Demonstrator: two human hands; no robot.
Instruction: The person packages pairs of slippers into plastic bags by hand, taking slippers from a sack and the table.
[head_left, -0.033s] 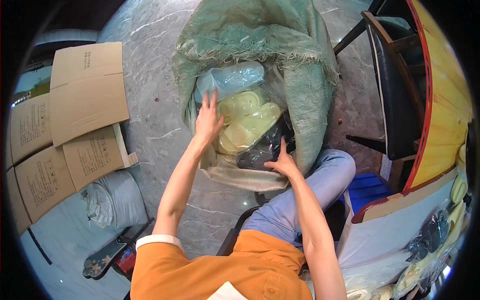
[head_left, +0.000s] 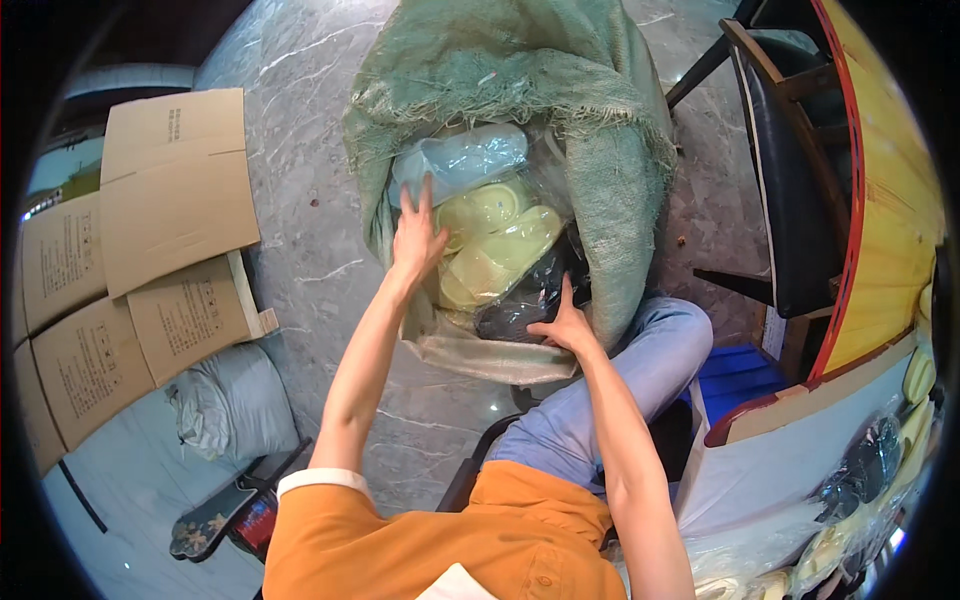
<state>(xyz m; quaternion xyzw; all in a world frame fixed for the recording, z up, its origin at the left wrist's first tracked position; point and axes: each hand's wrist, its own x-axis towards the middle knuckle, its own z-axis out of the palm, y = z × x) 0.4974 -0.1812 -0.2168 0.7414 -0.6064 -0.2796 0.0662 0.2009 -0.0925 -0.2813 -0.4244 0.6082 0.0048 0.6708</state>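
A large green woven sack (head_left: 622,200) with a frayed rim lies wide open in front of me. Inside it are slippers in clear plastic: a light blue pair (head_left: 478,152) at the back, a pale yellow pair (head_left: 505,252) in the middle and black ones (head_left: 512,320) nearest me, partly covered. My left hand (head_left: 416,238) rests at the left of the yellow pair, its fingers spread and their tips at the blue pair's wrapping. Over the black slippers, by the sack's near right rim, my right hand (head_left: 568,326) has its index finger and thumb stretched apart. Neither hand grips anything.
Flat brown cardboard boxes (head_left: 180,190) stand at the left, above a stuffed white bag (head_left: 238,405). A dark chair (head_left: 790,180) is at the far right. Nearer on the right are a blue crate (head_left: 738,382) and more wrapped slippers (head_left: 868,468).
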